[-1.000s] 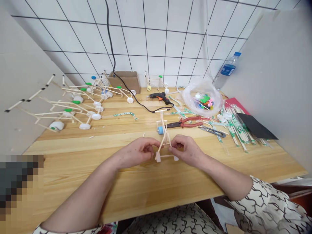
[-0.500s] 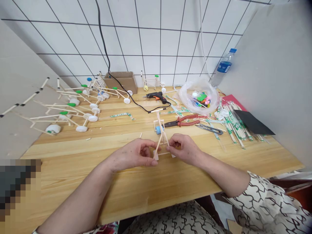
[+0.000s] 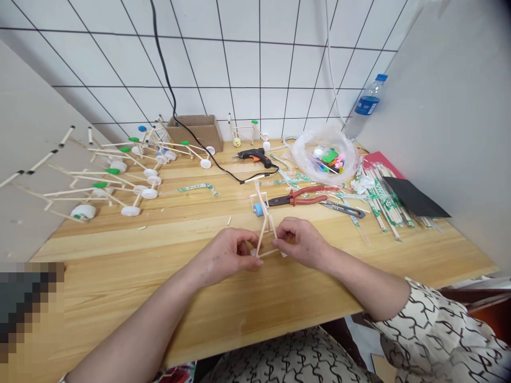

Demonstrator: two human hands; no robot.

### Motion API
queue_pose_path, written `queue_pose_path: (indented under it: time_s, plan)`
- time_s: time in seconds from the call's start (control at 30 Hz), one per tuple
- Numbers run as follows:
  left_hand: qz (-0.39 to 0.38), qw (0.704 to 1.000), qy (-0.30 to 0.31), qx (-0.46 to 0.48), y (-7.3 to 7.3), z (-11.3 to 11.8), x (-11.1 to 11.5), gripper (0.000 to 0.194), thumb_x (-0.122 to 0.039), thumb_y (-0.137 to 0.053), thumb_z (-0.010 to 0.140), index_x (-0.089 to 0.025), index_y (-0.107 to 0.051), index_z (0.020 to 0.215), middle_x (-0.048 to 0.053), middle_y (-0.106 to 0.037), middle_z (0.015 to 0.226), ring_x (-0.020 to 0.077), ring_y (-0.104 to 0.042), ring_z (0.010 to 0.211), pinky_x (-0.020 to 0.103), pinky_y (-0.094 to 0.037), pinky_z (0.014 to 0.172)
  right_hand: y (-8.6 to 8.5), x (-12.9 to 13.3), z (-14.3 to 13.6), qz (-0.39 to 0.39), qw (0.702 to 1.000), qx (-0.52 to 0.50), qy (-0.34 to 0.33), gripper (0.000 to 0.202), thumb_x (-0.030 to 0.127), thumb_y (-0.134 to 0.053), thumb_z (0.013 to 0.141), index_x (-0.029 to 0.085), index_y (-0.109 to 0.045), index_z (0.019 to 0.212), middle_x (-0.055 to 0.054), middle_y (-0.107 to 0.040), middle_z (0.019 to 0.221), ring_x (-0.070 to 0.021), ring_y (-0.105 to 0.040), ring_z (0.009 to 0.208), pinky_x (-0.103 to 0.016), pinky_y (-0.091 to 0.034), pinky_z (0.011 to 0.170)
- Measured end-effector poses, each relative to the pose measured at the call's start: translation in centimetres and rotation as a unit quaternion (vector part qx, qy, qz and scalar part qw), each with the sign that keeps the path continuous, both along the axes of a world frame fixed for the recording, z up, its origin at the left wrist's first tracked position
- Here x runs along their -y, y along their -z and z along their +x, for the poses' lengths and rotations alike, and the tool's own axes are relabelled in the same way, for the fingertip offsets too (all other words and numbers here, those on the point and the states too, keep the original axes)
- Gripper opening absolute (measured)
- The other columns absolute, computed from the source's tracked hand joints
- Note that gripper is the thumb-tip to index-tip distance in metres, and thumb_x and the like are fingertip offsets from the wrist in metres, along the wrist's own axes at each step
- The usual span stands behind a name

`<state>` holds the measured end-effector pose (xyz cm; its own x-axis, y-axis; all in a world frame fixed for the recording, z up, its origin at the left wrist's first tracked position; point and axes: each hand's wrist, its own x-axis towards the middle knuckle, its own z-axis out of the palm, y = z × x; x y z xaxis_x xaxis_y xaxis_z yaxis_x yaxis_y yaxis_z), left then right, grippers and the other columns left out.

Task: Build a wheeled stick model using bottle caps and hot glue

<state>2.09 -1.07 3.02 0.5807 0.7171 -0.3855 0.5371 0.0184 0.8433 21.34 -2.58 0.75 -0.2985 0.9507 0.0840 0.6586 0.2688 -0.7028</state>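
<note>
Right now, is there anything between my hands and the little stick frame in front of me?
Nothing visible: your left hand is at the stick frame's near left corner, your right hand at its right side. The pliers lie farther back, beside its blue wheel, not in between.

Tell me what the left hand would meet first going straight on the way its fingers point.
The stick frame, on the side facing it. The left hand is right beside it; whether the fingers touch it is hard to tell. Beyond, roughly in line, comes the right hand.
</note>
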Motion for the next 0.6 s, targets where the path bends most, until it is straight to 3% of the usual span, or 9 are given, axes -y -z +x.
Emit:
queue_pose_path:
  time_s: [0.6]
  plan:
    - [0.088, 0.994, -0.015, -0.056, 0.6, 1.0, 1.1, 0.017, -0.029, -0.052, 0.072, -0.015, -0.061, 0.074, -0.006, -0.039, 0.046, 0.0081, -0.035, 0.044, 0.019, -0.025, 0.043, -0.2, 0.1, 0.1, 0.021, 0.999, 0.035, -0.006, 0.014, 0.018, -0.061, 0.071, 0.017, -0.051, 0.061, 0.001, -0.053, 0.064, -0.0105, -0.046, 0.06, -0.023, -0.034, 0.056]
